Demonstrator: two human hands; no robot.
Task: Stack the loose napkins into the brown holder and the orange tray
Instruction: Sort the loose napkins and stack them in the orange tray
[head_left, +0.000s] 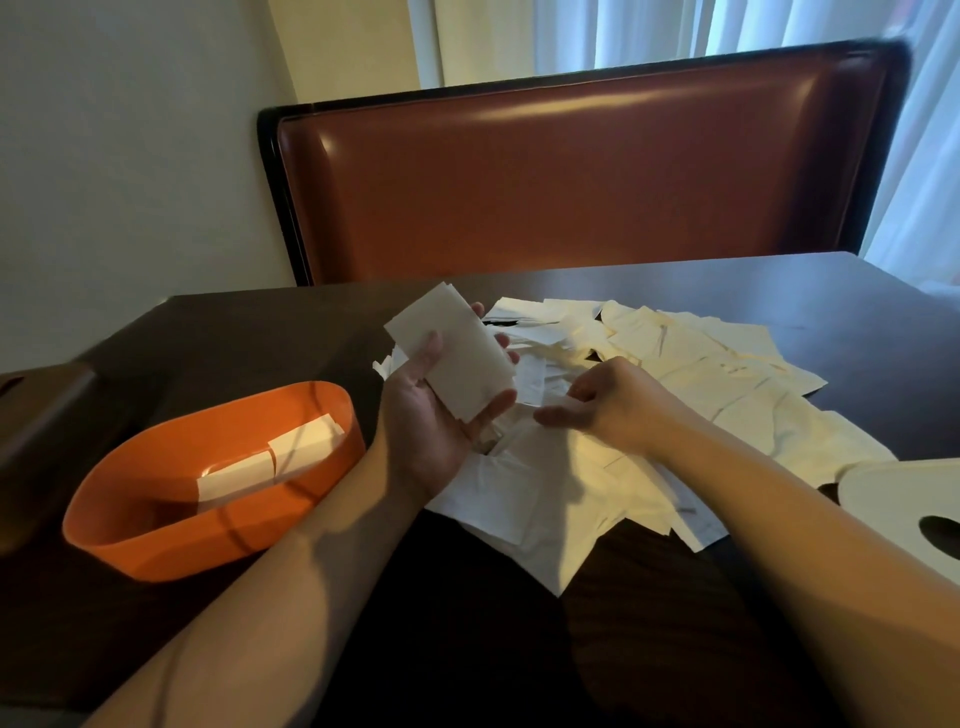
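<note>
we see the left hand (434, 415) raised palm-up above the dark brown wooden table (779, 291), its thumb and fingers curled around a small squared stack of white folded paper napkins (457, 353), which tilts up and away from us. the right hand (605, 402) reaches in from the right with its fingers bent, fingertips down on the scattered heap of loose white paper napkins (675, 395); we cannot tell whether it is pinching a sheet or only touching one. that heap spreads across the middle and right of the table, sheets overlapping at all angles. to the left of the left forearm sits the oval orange plastic tray (124, 535), with two white folded napkins (270, 460) lying in it, one overlapping the other. at the far left edge we see the dark brown boxy napkin holder (41, 426), just beside the tray. at the right edge lies a flat cream oval lid with a dark slot (904, 499). behind the table stands a reddish-brown leather booth seat back (571, 176).
</note>
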